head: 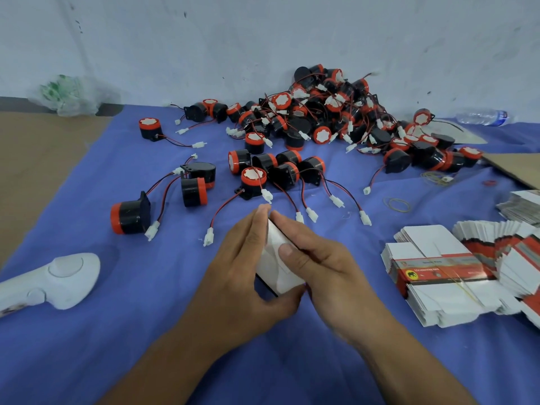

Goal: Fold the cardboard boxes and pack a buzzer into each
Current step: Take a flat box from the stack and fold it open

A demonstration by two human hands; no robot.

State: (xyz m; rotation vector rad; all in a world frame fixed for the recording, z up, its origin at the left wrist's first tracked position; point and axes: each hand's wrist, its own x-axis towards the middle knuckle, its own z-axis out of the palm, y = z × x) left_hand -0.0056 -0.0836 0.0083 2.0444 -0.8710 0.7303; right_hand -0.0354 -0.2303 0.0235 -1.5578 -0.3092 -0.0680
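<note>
A small white cardboard box (277, 267) sits between both hands, low in the middle of the blue cloth. My left hand (242, 273) holds its left side, fingers along the edge and thumb under the near corner. My right hand (315, 258) grips it from the right, thumb pressing on the white top face. Black buzzers with red caps and red-black wires lie loose just beyond the hands, the nearest one (252, 182) a short way ahead. A big heap of buzzers (336, 112) lies at the back against the wall. Flat unfolded boxes (444, 273) are stacked at the right.
A white handheld device (58, 280) lies at the left on the blue cloth (146, 331). Rubber bands (397, 204) lie near the flat boxes. A plastic bottle (482, 116) and a crumpled bag (70, 96) are by the wall. Brown cardboard (514, 168) shows at right.
</note>
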